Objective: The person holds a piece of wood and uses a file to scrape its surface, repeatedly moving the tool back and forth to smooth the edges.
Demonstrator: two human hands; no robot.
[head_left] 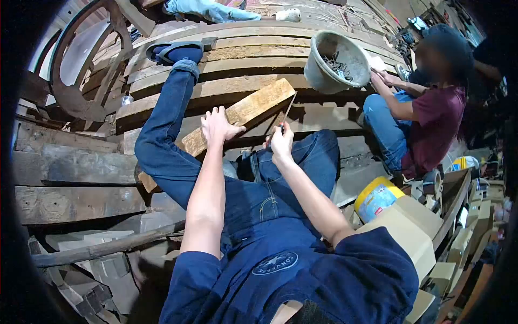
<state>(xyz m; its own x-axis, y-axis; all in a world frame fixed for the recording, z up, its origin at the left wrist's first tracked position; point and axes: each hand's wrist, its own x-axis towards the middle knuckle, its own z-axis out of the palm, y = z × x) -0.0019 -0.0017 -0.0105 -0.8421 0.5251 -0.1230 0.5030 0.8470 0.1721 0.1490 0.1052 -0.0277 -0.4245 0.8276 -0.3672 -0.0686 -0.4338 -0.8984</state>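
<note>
Block (261,105) lay under spread left hand (218,125) | right hand (281,143) clamped on tool (290,108) beside it | I judged step lining-up; next called for steady bracing.

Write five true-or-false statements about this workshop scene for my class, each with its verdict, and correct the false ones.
1. The person's left hand rests on a wooden block. True.
2. The person's right hand is empty. False: it grips a thin tool.
3. The bucket has dark, thin pieces inside it. True.
4. The other person, at the right of the picture, wears a yellow shirt. False: the shirt is dark red.
5. A yellow tub with a blue label is on the person's right side. True.
</note>
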